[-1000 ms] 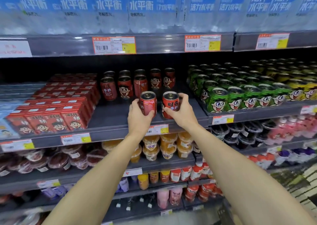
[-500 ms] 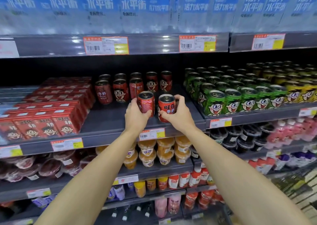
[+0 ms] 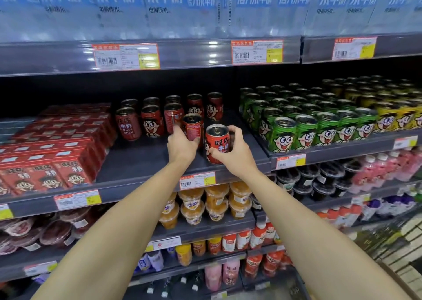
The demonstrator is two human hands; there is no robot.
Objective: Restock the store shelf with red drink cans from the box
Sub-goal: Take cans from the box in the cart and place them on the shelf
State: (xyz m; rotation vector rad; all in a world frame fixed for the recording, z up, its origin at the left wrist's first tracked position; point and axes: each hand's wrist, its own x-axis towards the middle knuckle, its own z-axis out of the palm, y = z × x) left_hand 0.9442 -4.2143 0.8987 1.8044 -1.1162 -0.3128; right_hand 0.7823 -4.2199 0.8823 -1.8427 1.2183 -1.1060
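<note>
While both arms reach over the shelf (image 3: 141, 165) lip, each hand pinches one red can. Left hand (image 3: 181, 147) wraps fingers round the left can (image 3: 193, 128), which since a second ago has gone from lifted above the shelf edge to deep in beside the standing row; its base is hidden, so contact with the deck can't be confirmed. Right hand (image 3: 237, 152) clamps the right can (image 3: 217, 143), thumb in front, fingers behind; it has dropped too and sits lower and nearer the edge, base hidden by the hand. Judgement: placement is nearly done, release comes next, then back to the box, which isn't in view.

Counts, left to right of the grip: red cartons (image 3: 45, 174) far left, three fronts fully clear, more stacked behind, not countable. Just behind the grip, the standing red cans (image 3: 152, 122), eight visible, in two loose rows. Held cans: two. Right of the grip, green cans (image 3: 283, 135) in about four columns, too many to count; yellow cans (image 3: 388, 119) past them, partly cut off.
</note>
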